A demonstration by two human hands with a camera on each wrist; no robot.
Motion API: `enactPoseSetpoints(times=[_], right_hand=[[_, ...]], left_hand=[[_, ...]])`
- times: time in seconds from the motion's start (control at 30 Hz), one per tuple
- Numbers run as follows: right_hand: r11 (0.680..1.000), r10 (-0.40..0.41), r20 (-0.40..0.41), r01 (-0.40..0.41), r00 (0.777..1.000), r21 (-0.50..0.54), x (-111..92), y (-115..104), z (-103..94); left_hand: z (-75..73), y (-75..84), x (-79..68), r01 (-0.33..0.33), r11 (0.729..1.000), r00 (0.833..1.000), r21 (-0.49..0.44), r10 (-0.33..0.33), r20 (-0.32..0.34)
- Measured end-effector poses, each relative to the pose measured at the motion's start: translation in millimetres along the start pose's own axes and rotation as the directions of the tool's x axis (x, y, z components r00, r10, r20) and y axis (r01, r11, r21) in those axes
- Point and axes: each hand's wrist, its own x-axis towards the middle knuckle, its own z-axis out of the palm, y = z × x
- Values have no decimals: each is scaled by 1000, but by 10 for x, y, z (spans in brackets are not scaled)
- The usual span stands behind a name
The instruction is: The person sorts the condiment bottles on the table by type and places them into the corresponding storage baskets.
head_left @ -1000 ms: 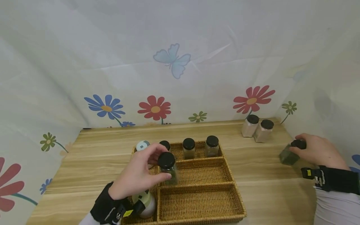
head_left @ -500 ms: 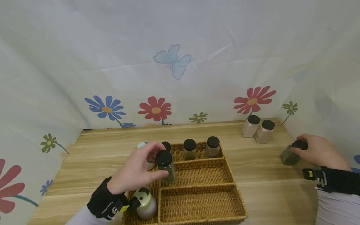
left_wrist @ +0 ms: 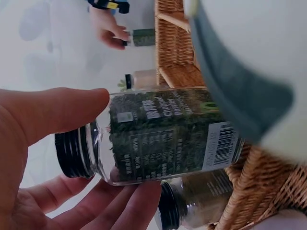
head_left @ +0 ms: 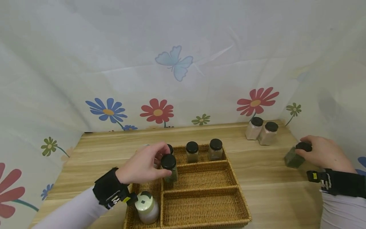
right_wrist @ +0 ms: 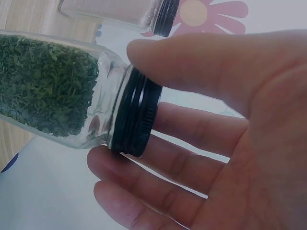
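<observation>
My left hand (head_left: 144,164) grips a glass jar of chopped parsley (left_wrist: 163,134), thumb on one side and fingers on the other below its black lid. In the head view that jar is upright over the wicker basket (head_left: 206,208), near the divider beside the middle compartment. Far to the right, my right hand (head_left: 326,153) pinches the black lid (right_wrist: 135,112) of another jar of dried green herb (right_wrist: 48,88). This second jar leans slightly, low over the wooden table (head_left: 274,190). The left hand partly hides the basket's back left corner.
Three black-lidded jars stand along the basket's back row, including a brownish one (head_left: 215,150). A white jar with a pale green lid (head_left: 147,208) sits at the front left of the basket. Two pale-powder jars (head_left: 254,128) stand at the table's back right, before a flowered curtain (head_left: 177,92).
My left hand and wrist have shifted slightly away from me with the parsley jar, uncovering more of the pale green-lidded jar. The right hand and its jar have stayed in place.
</observation>
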Motion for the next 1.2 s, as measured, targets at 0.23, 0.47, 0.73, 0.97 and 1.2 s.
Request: enactPoseSetpoints(times=[0.23, 0.47, 0.73, 0.97, 1.2], right_hand=[[1000, 5, -9, -5, 1000, -4, -5, 5, 11], [1000, 6, 8, -6, 1000, -3, -6, 11, 9], [1000, 10, 2, -10, 1000, -2, -10, 19, 11], [1000, 4, 19, -4, 1000, -1, -6, 30, 0], [1000, 7, 22, -7, 1000, -1, 18, 43, -1]], left_hand=[[-14, -62, 72, -14, 1000, 997, 9, 13, 72], [24, -154, 96, -22, 999, 990, 46, 15, 143], [74, -199, 103, -24, 995, 985, 93, 8, 170], [97, -210, 103, -29, 992, 985, 125, 7, 175], [118, -206, 127, -72, 974, 989, 217, 41, 143]])
